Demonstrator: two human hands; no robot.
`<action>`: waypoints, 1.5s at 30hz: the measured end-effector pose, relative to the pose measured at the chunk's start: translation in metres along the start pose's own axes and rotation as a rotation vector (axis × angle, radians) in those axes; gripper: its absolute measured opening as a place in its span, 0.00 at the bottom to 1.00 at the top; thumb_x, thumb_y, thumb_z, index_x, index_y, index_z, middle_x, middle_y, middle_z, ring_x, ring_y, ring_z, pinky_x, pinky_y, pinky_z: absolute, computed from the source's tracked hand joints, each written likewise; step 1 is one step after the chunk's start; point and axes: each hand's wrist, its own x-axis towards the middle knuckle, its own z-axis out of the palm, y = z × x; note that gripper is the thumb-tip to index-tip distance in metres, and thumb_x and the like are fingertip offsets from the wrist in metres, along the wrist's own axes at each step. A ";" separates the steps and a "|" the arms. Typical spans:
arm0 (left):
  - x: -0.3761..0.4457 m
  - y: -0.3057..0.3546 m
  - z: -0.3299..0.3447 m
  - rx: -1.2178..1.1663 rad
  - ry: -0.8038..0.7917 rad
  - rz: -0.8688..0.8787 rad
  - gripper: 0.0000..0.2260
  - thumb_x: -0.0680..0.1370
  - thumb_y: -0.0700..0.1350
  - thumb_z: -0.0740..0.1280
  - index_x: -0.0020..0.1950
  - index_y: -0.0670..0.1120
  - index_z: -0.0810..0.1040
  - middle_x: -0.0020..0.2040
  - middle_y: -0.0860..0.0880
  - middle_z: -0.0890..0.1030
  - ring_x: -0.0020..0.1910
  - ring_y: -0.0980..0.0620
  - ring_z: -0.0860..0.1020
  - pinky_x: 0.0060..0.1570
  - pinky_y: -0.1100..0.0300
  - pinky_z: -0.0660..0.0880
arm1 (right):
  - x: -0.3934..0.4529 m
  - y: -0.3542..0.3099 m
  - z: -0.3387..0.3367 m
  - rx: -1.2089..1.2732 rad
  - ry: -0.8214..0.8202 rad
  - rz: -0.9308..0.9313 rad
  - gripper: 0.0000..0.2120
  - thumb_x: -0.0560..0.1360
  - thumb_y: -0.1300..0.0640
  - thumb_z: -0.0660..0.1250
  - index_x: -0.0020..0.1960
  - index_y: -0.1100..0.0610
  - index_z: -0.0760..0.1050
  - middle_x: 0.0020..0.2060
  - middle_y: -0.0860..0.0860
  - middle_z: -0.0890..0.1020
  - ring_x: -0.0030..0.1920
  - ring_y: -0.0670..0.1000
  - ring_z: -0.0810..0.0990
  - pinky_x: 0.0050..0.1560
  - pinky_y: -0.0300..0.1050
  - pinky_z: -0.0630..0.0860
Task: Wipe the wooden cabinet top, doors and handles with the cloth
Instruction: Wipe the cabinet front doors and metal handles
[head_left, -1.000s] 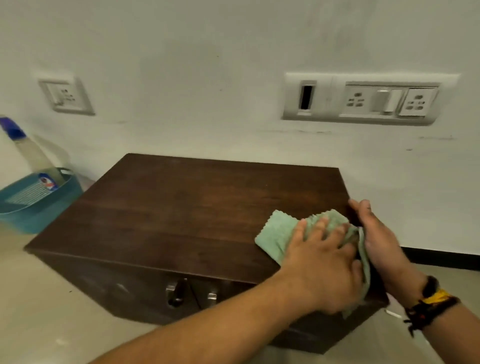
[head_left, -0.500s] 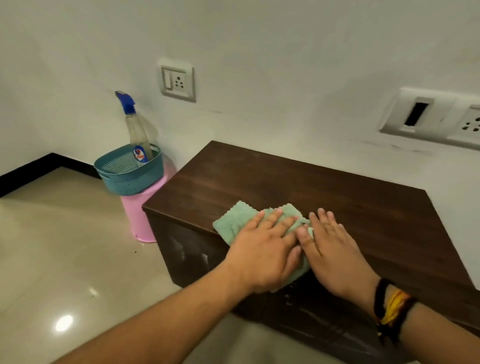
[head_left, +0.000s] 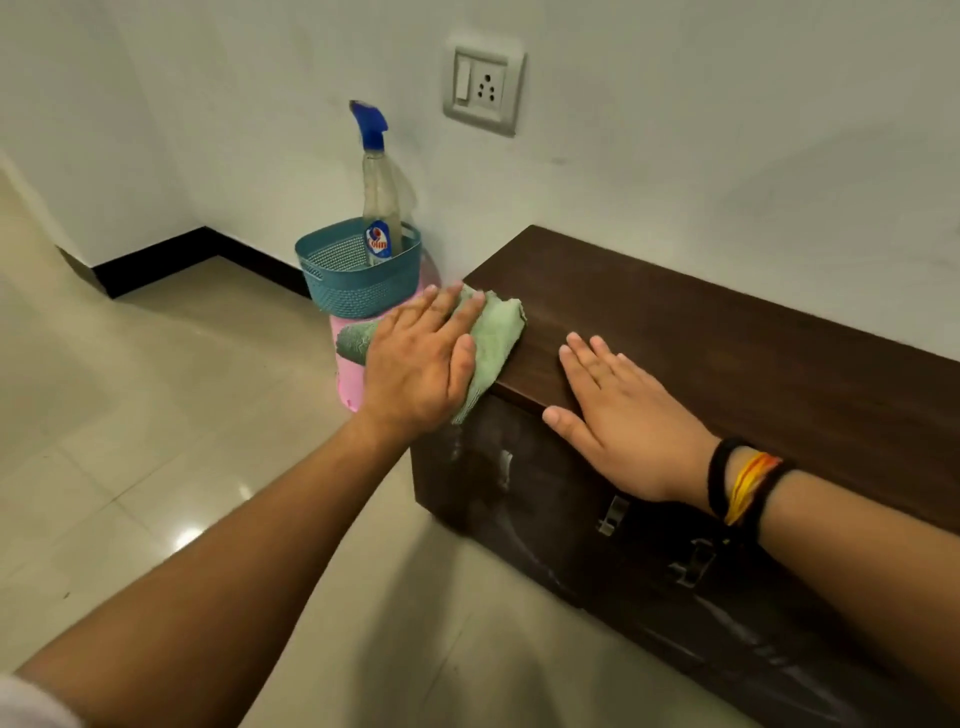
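Your left hand (head_left: 421, 364) presses flat, fingers spread, on the green cloth (head_left: 493, 343) at the wooden cabinet's (head_left: 727, 338) left top edge, cloth overhanging. Your right hand (head_left: 623, 421) lies open, palm down, on the top nearby.

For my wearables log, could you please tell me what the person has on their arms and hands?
Both forearms are bare. The right hand has a black band and yellow-orange threads at its wrist. The left hand wears nothing; a white sleeve edge shows far up that arm.

Cabinet top (head_left: 727, 358) lies bare rightward; basket (head_left: 358, 280) and spray bottle (head_left: 379, 208) crowd its left end.
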 end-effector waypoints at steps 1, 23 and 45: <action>-0.003 -0.001 0.005 -0.041 0.046 -0.048 0.25 0.83 0.54 0.47 0.79 0.53 0.65 0.79 0.47 0.66 0.78 0.46 0.64 0.74 0.46 0.64 | 0.004 -0.001 0.001 -0.010 0.006 -0.025 0.37 0.80 0.35 0.40 0.81 0.55 0.40 0.81 0.51 0.42 0.80 0.51 0.39 0.79 0.47 0.41; -0.013 0.074 0.079 -0.828 0.521 -0.986 0.31 0.81 0.56 0.44 0.82 0.44 0.50 0.83 0.43 0.49 0.82 0.48 0.44 0.80 0.49 0.40 | 0.067 -0.015 0.003 0.034 0.027 -0.457 0.29 0.80 0.45 0.45 0.81 0.45 0.48 0.81 0.46 0.49 0.80 0.46 0.44 0.79 0.45 0.45; -0.028 0.054 0.118 -0.581 0.664 -0.721 0.28 0.85 0.36 0.57 0.82 0.41 0.49 0.83 0.47 0.46 0.82 0.53 0.44 0.80 0.54 0.42 | 0.074 -0.022 0.006 -0.023 0.051 -0.477 0.27 0.84 0.49 0.48 0.81 0.46 0.45 0.81 0.45 0.45 0.81 0.49 0.41 0.79 0.47 0.45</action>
